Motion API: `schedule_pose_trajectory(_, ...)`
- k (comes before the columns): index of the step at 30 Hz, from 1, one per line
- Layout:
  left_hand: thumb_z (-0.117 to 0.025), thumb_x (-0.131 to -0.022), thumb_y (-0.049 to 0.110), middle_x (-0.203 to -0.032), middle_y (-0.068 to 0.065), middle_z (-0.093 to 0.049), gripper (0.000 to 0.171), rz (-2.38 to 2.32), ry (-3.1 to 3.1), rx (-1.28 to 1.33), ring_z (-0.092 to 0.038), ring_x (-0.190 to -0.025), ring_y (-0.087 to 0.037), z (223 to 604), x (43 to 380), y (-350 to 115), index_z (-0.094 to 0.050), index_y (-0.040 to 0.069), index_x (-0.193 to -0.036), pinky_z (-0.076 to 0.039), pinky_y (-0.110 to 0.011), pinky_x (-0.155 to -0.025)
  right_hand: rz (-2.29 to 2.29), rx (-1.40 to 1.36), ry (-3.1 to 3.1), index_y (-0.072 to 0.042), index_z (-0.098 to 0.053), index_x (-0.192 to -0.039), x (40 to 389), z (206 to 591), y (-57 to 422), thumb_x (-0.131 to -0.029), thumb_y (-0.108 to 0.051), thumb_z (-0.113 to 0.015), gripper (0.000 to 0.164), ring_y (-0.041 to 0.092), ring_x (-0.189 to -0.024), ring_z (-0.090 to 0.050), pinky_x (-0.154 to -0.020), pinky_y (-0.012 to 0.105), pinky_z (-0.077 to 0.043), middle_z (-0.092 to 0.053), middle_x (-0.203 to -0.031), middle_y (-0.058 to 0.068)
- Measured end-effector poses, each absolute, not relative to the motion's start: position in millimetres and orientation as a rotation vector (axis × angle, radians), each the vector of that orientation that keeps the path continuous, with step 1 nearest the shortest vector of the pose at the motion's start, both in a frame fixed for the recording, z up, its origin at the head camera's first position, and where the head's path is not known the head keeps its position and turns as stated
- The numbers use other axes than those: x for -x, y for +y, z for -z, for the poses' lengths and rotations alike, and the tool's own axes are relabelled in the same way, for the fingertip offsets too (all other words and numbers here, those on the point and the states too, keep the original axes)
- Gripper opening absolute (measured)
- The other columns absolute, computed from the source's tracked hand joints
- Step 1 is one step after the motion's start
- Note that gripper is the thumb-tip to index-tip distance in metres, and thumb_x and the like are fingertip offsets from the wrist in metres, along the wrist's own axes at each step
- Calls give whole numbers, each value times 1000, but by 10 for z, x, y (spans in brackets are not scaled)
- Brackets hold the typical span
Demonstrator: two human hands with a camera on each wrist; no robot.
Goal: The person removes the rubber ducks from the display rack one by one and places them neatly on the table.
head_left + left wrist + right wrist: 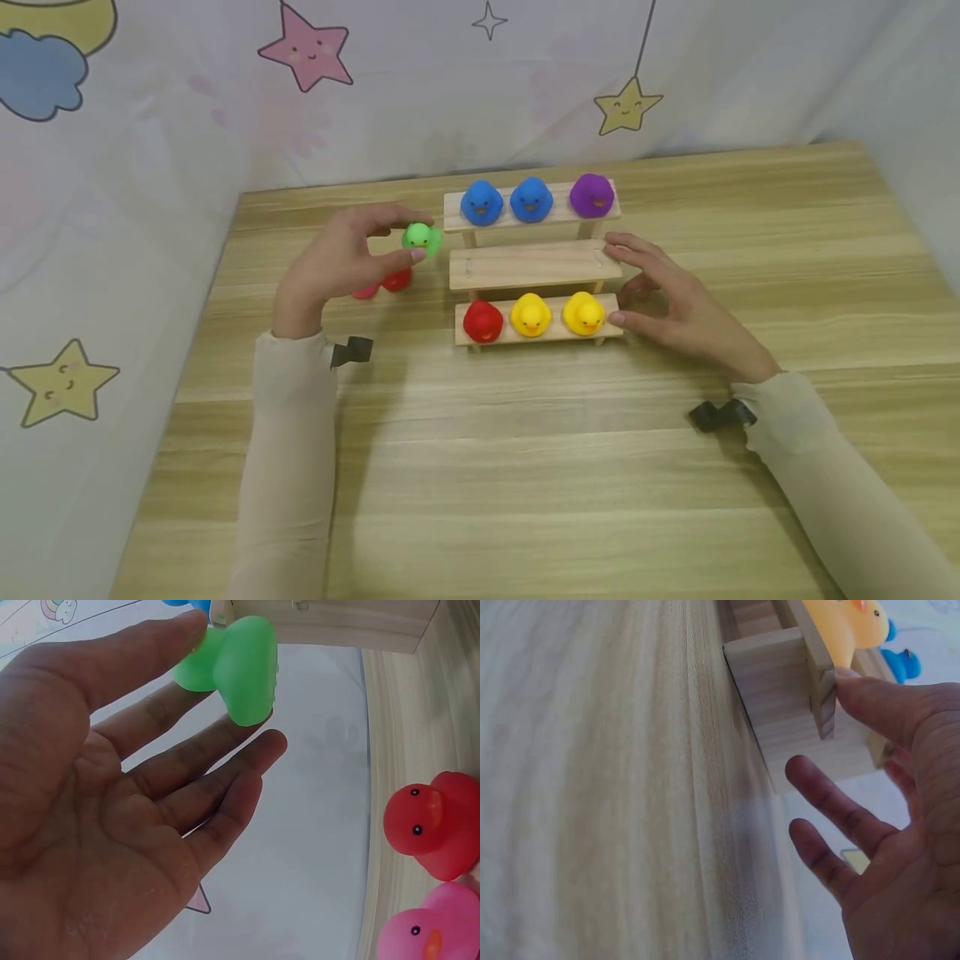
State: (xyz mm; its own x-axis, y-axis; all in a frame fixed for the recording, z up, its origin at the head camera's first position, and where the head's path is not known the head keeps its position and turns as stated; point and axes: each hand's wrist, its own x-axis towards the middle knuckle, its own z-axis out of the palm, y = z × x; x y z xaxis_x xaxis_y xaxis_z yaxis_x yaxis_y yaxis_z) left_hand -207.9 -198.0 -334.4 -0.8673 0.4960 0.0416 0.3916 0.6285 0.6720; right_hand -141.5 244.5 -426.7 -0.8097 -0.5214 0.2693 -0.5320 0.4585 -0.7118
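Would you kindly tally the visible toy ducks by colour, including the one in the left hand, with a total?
Green toy duck: 1
Blue toy ducks: 2
Purple toy duck: 1
Yellow toy ducks: 2
Red toy ducks: 2
Pink toy duck: 1
Total: 9

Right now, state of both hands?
Left hand: closed, pinching the green duck.
Right hand: open, holding nothing, thumb touching the rack.

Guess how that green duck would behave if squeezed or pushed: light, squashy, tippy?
The green duck is probably light, since the left hand holds it between thumb and fingers. Its smooth, rubbery-looking surface suggests it may give when squeezed. Its rounded body could wobble if pushed, though yellow ducks sit upright on the wooden stand.
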Motion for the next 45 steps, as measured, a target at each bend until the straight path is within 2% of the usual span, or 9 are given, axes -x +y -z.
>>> schedule_pose_trajectory(9,-79,-98,17,-132,-10,-74,34,-1051,2714,-782,-65,-134,-34,3383,2100,-1989,-72,10,-131,-49,-59,-117,-1309,-946,-2703,-22,-37,-168,1412,4274,2455,-90,1,-84,94,8,-105,-70,-98,14,-56,-24,-180,-1)
schedule_pose_trajectory(16,-80,-96,14,-131,-12,-73,33,-1022,2707,-768,-65,-135,-36,3449,2150,-1986,-72,7,-127,-49,-61,-116,-1293,-912,-2740,-27,-35,-169,1400,4256,2452,-92,-3,-83,93,11,-105,-70,-100,14,-55,-23,-181,-5)
schedule_pose_trajectory(24,-80,-97,15,-134,-14,-72,30,-958,2652,-711,-62,-136,-37,3582,2225,-1968,-72,7,-126,-47,-61,-118,-1286,-915,-2734,-26,-35,-169,1405,4263,2458,-92,-3,-83,94,12,-104,-72,-100,13,-54,-24,-180,-5)
schedule_pose_trajectory(33,-77,-100,17,-144,-13,-67,32,-896,2596,-520,-55,-146,-39,3643,2250,-1972,-70,9,-130,-42,-60,-125,-1287,-921,-2732,-25,-36,-169,1400,4255,2449,-92,-2,-83,93,12,-105,-71,-100,15,-55,-24,-180,-4)
schedule_pose_trajectory(45,-78,-98,18,-142,-12,-67,32,-867,2594,-491,-56,-143,-39,3741,2287,-1945,-71,10,-129,-49,-57,-120,-1303,-952,-2702,-22,-37,-168,1407,4268,2456,-90,0,-84,94,11,-105,-71,-99,15,-55,-25,-180,-2)
